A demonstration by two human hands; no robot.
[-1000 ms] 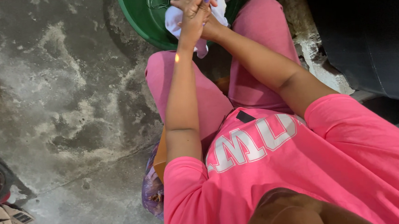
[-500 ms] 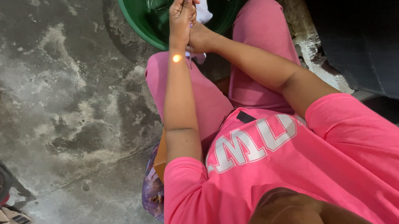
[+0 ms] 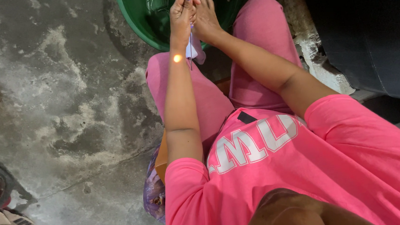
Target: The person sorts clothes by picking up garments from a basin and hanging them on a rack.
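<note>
Two hands meet over the near rim of a green basin point(image 3: 136, 16) at the top edge of the view. Left hand point(image 3: 181, 15) is curled shut, fingertips pinching a thin dark stick-like tool point(image 3: 190, 47) that hangs straight down past the wrist. Right hand point(image 3: 205, 17) presses against the left, fingers loosely bent; whether it grips anything cannot be told. A scrap of white cloth point(image 3: 194, 50) hangs just below both hands, touching them. Wet concrete floor point(image 3: 62, 97) lies left of the pink-trousered knees.

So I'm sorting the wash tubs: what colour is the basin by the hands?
Green; the basin shows best in the head view.
</note>
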